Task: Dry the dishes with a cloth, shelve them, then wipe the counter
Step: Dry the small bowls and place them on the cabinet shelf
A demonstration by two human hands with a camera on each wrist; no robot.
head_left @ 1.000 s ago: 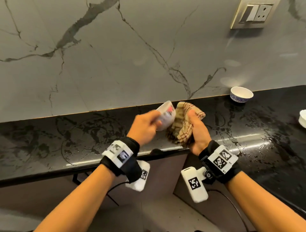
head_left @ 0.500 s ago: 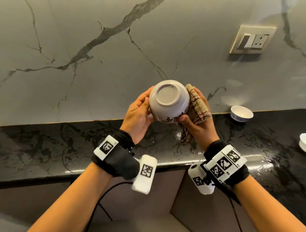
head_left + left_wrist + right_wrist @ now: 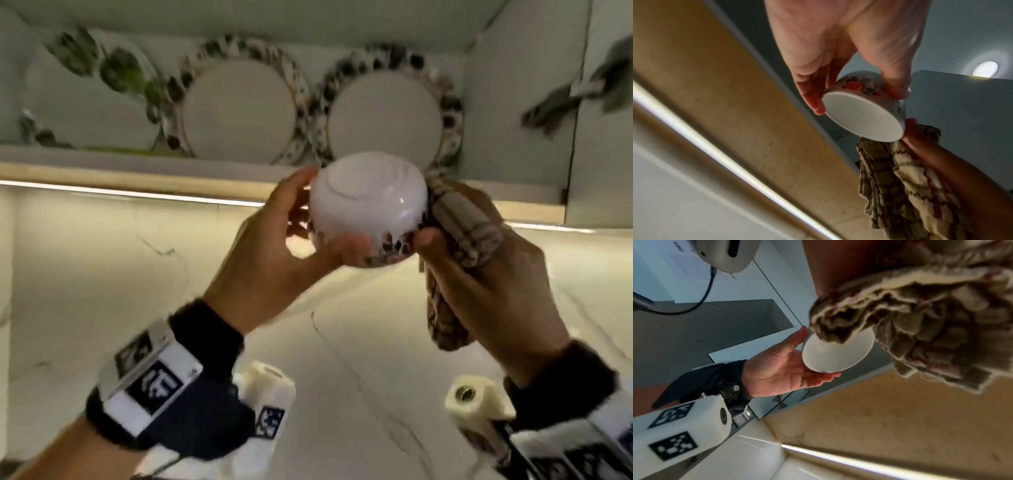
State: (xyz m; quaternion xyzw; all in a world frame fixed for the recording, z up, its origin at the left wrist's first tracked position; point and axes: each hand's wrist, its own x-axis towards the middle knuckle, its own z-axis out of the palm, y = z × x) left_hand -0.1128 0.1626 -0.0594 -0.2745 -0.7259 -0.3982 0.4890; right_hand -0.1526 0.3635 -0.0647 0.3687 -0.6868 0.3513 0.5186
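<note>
Left hand (image 3: 270, 246), fingers curled, grips the inverted floral bowl (image 3: 368, 202) by its rim. Right hand (image 3: 486, 284) clutches the bunched checked cloth (image 3: 459, 226), thumb touching the bowl's rim. The bowl is raised before the front edge of the shelf (image 3: 137, 178), where three plates (image 3: 239, 102) stand upright.

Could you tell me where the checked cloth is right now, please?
The checked cloth is bunched in the right hand, right of centre in the head view, against the upturned bowl below the plate shelf.
</note>
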